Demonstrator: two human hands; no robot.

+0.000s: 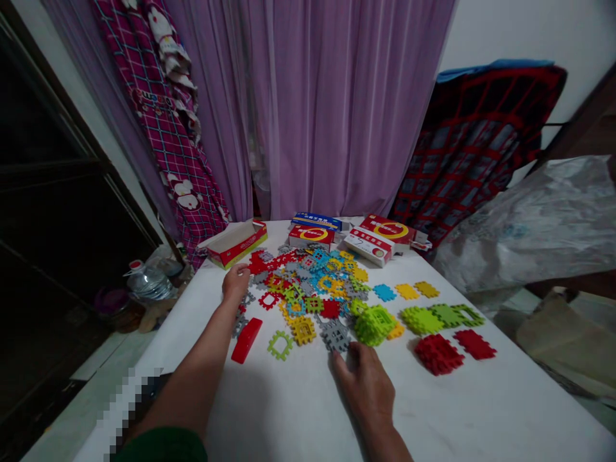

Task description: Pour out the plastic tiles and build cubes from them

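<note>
A heap of coloured plastic interlocking tiles [310, 282] lies on a white table [298, 410]. My left hand [235, 282] reaches to the heap's left edge, fingers curled down onto tiles there; what it grips is hidden. My right hand [364, 383] rests flat on the table at the heap's near edge, fingers spread, fingertips touching a grey tile [335, 335]. A green tile stack [374, 323] sits just beyond that hand. A red stack [437, 353] and flat green tiles [445, 316] lie to the right.
An open red box [234, 243] and several closed red and blue boxes [351, 234] stand at the table's far edge. A red bar [246, 340] lies near my left forearm. Purple curtains hang behind. A water bottle [149, 281] stands at left, a plastic-covered bundle [539, 224] at right.
</note>
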